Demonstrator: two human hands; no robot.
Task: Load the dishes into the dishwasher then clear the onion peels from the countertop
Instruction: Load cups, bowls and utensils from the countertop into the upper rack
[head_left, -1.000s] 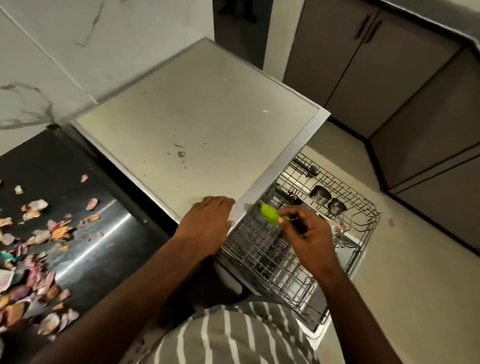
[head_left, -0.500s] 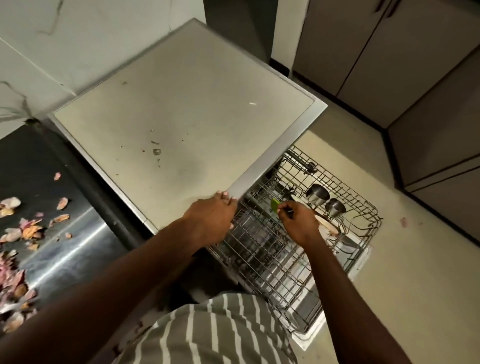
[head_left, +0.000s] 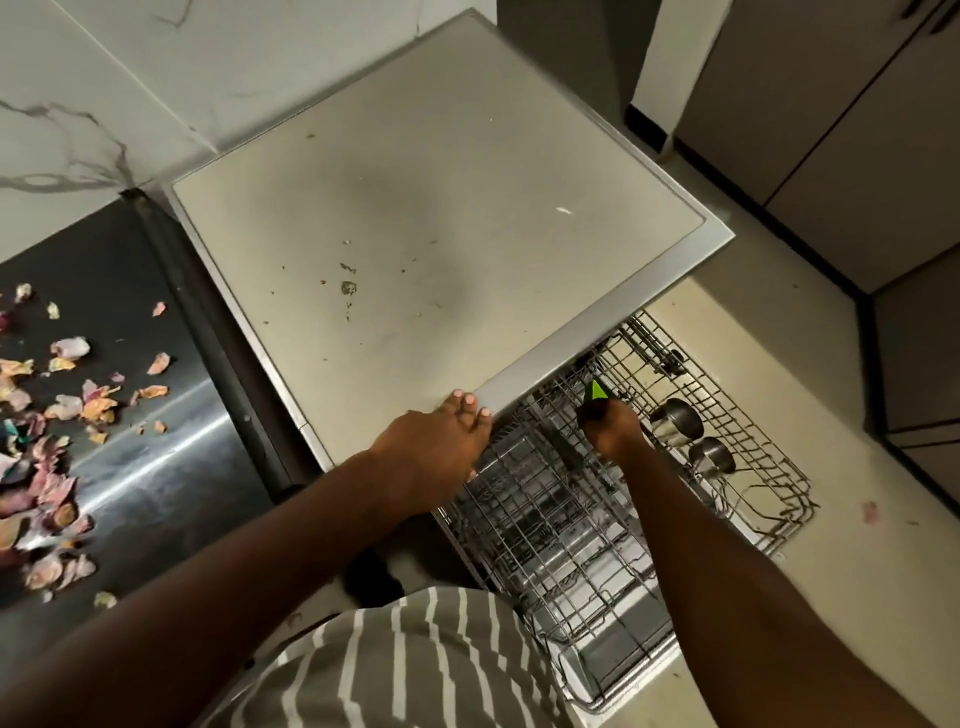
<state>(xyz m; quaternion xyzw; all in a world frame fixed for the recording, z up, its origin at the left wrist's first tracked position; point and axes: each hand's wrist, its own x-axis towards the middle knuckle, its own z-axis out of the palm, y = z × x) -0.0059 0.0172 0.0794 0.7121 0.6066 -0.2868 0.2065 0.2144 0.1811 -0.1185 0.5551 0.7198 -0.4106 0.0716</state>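
Observation:
The dishwasher's wire rack (head_left: 561, 519) is pulled out below the beige dishwasher top (head_left: 441, 208). My right hand (head_left: 613, 428) grips a green-and-black utensil (head_left: 595, 397) and holds it down among the rack's wires near the front edge of the top. My left hand (head_left: 436, 447) rests on the front edge of the dishwasher top, fingertips over the metal rim. Two small steel cups (head_left: 678, 421) lie in the rack to the right. Pink and orange onion peels (head_left: 57, 415) are scattered on the dark countertop (head_left: 145, 493) at the left.
Grey cabinets (head_left: 831, 130) stand at the back right, with beige floor (head_left: 857, 571) between them and the rack. A white marble wall (head_left: 78, 104) rises behind the countertop. My striped shirt (head_left: 389, 665) fills the bottom centre.
My right hand has lowered the green utensil from above the rack into the wires close to the dishwasher's edge. My left hand stays on the front edge of the top.

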